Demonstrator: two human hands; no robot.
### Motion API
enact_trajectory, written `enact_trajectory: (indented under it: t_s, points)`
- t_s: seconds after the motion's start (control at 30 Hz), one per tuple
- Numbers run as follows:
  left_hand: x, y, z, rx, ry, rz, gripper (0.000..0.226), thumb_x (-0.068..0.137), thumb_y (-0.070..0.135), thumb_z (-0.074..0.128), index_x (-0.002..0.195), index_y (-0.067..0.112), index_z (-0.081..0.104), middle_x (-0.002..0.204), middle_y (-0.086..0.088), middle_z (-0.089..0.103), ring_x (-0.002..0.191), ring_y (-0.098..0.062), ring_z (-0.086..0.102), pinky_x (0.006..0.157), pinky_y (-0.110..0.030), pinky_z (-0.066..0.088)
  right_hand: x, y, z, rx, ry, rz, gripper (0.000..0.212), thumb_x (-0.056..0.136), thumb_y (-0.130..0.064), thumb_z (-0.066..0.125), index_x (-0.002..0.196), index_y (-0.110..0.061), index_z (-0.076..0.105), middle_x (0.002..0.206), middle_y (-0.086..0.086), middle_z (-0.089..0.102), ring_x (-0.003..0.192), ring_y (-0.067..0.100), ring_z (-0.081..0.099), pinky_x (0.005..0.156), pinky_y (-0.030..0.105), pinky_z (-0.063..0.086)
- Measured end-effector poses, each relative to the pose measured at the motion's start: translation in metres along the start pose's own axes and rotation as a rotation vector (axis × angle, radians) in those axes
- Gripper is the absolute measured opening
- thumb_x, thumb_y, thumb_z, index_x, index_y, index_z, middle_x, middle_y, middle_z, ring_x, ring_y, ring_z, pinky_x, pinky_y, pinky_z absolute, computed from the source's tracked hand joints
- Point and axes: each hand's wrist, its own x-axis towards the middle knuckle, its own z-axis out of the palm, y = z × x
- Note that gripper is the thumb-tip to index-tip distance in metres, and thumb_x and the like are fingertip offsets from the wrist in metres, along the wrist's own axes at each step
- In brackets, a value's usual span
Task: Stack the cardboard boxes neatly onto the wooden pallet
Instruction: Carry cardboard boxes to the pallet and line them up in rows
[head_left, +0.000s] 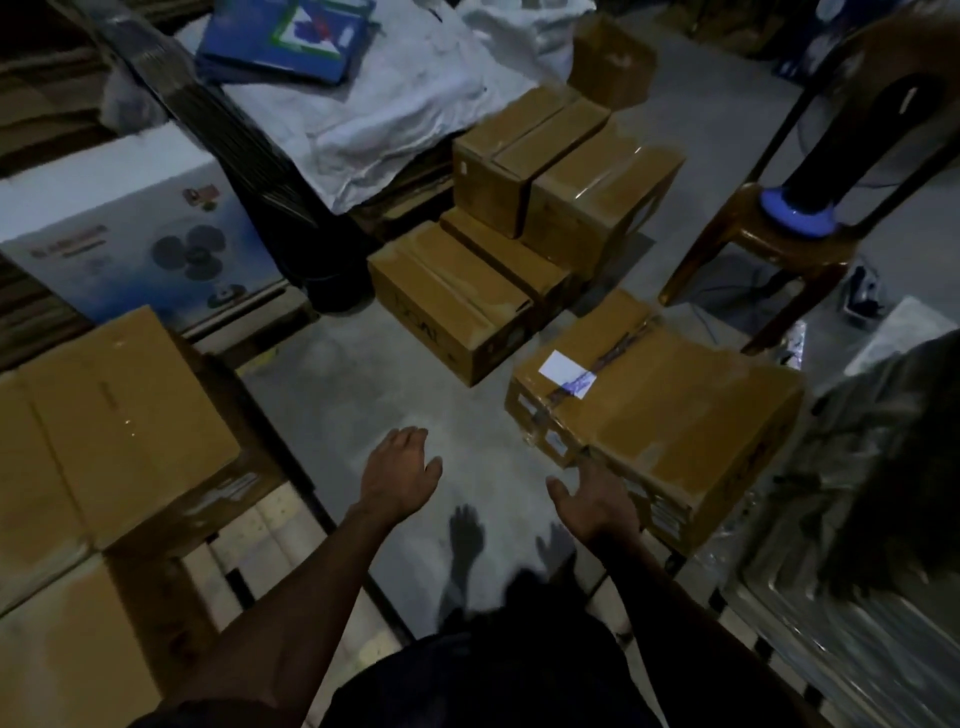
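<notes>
Brown taped cardboard box with white label (654, 410) on grey floor, right of wooden pallet (260, 540) with stacked boxes. Reach step: left hand (400, 470), right hand (595, 501) both released, empty, right near box corner. Next: grip sides, lift.

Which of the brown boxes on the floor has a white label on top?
The large box nearest the right hand, with a white label across its taped seam; the other floor boxes' tops are plain.
</notes>
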Motion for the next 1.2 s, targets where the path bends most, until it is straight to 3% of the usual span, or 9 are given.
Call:
enact_trajectory:
  t_s: [0.13,0.27,0.4,0.47,0.6,0.87,1.03,1.2]
  points:
    - [0.053,0.005,-0.011,-0.015,-0.009,-0.060,0.081,0.083,0.050,0.022,0.147,0.004,0.037,0.152,-0.015,0.039,0.139,-0.030,0.037,0.114,-0.035,0.026,0.072,-0.020,-0.016,0.034,0.003,-0.013,0.079,0.084,-0.069,0.041,0.143,-0.018,0.047,0.144,0.009,0.051,0.133,0.032,0.047,0.111,0.043,0.039]
    - [0.116,0.009,-0.018,-0.040,-0.014,-0.152,0.083,0.081,0.052,0.022,0.148,0.006,0.035,0.151,-0.014,0.040,0.138,-0.028,0.037,0.113,-0.033,0.028,0.157,-0.039,-0.036,0.035,0.028,-0.083,0.067,0.088,-0.058,0.050,0.138,-0.014,0.053,0.135,0.013,0.057,0.127,0.035,0.052,0.106,0.043,0.041]
    - [0.176,0.026,-0.047,-0.082,-0.011,-0.243,0.075,0.091,0.053,0.029,0.150,0.007,0.033,0.154,-0.013,0.036,0.141,-0.027,0.034,0.114,-0.032,0.025,0.236,-0.062,-0.085,-0.003,-0.100,-0.119,0.058,0.097,-0.042,0.055,0.145,-0.013,0.045,0.143,0.011,0.051,0.131,0.031,0.048,0.106,0.040,0.038]
    - [0.209,0.036,-0.066,-0.070,0.026,-0.253,0.061,0.101,0.042,0.040,0.150,0.006,0.032,0.154,-0.014,0.035,0.142,-0.027,0.033,0.114,-0.032,0.026,0.273,-0.074,-0.107,-0.025,-0.081,-0.140,0.063,0.096,-0.046,0.054,0.148,-0.014,0.041,0.148,0.008,0.046,0.136,0.029,0.043,0.109,0.039,0.035]
    - [0.268,0.051,-0.104,-0.087,0.088,-0.253,0.056,0.102,0.034,0.046,0.149,0.005,0.035,0.153,-0.015,0.037,0.140,-0.029,0.035,0.113,-0.034,0.028,0.331,-0.102,-0.141,0.001,-0.100,-0.170,0.067,0.096,-0.049,0.052,0.151,-0.015,0.036,0.153,0.008,0.041,0.140,0.030,0.037,0.114,0.041,0.030]
    - [0.397,0.048,-0.152,-0.078,0.045,-0.171,0.059,0.103,0.038,0.043,0.151,0.006,0.031,0.155,-0.014,0.035,0.142,-0.028,0.033,0.114,-0.035,0.028,0.427,-0.146,-0.160,0.025,-0.118,-0.107,0.066,0.097,-0.053,0.050,0.149,-0.013,0.039,0.151,0.008,0.043,0.138,0.028,0.041,0.111,0.039,0.035]
    - [0.498,0.033,-0.184,-0.016,-0.036,-0.041,0.060,0.102,0.038,0.042,0.152,0.007,0.030,0.155,-0.012,0.035,0.141,-0.026,0.034,0.112,-0.033,0.030,0.477,-0.174,-0.162,0.105,-0.059,-0.003,0.061,0.098,-0.051,0.052,0.145,-0.013,0.043,0.144,0.010,0.050,0.127,0.029,0.051,0.101,0.041,0.046]
    - [0.596,0.017,-0.239,0.045,-0.129,0.099,0.060,0.102,0.038,0.044,0.151,0.007,0.030,0.154,-0.012,0.036,0.139,-0.027,0.036,0.111,-0.034,0.031,0.515,-0.226,-0.162,0.193,0.033,0.189,0.063,0.097,-0.054,0.051,0.148,-0.019,0.039,0.151,0.005,0.044,0.136,0.026,0.044,0.110,0.041,0.039]
